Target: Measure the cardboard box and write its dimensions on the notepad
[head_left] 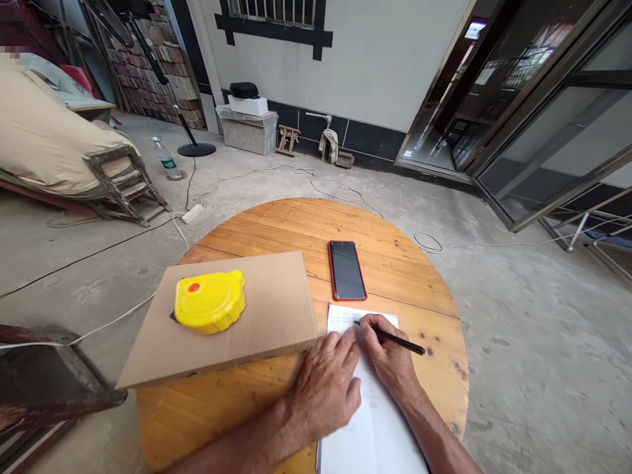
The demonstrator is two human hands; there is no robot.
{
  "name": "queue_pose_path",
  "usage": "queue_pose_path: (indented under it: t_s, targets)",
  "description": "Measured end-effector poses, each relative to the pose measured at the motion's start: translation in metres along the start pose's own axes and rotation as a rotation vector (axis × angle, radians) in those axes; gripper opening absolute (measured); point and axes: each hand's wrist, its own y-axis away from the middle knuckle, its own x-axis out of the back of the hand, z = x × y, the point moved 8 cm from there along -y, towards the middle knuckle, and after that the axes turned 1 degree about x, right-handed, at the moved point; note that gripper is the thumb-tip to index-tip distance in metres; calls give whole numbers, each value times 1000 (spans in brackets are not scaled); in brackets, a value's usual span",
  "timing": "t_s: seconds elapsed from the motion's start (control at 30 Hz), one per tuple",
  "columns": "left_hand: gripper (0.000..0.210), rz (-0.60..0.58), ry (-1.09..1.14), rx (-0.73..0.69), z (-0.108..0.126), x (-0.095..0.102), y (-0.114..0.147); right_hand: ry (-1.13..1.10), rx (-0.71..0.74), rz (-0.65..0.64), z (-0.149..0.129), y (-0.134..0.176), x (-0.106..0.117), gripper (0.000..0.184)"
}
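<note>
A black pen (402, 341) is pinched in my right hand (388, 355), its tip on the white paper (368, 421) near the upper edge, where a few lines of small writing show. My left hand (328, 382) lies flat across the left side of the sheet, fingers stretched out and close to the cardboard box's corner. A phone (346, 270) with a red case lies just beyond the paper, its screen dark. On the flat cardboard box (281, 296) to the left rests a yellow tape measure (210, 303) with a red button.
The round wooden table (424, 289) carries all of these. Wooden chairs (128, 184) stand at the left, with a water bottle (166, 158) and a power strip (192, 214) on the concrete floor. Cables run behind the table. An open glass door (553, 131) is at the right.
</note>
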Motion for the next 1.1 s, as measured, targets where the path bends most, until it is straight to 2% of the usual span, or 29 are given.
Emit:
queue_pose_path:
  t_s: [1.1]
  targets:
    - [49, -11, 23, 7, 2, 4, 2, 44, 20, -36, -2, 0, -2, 24]
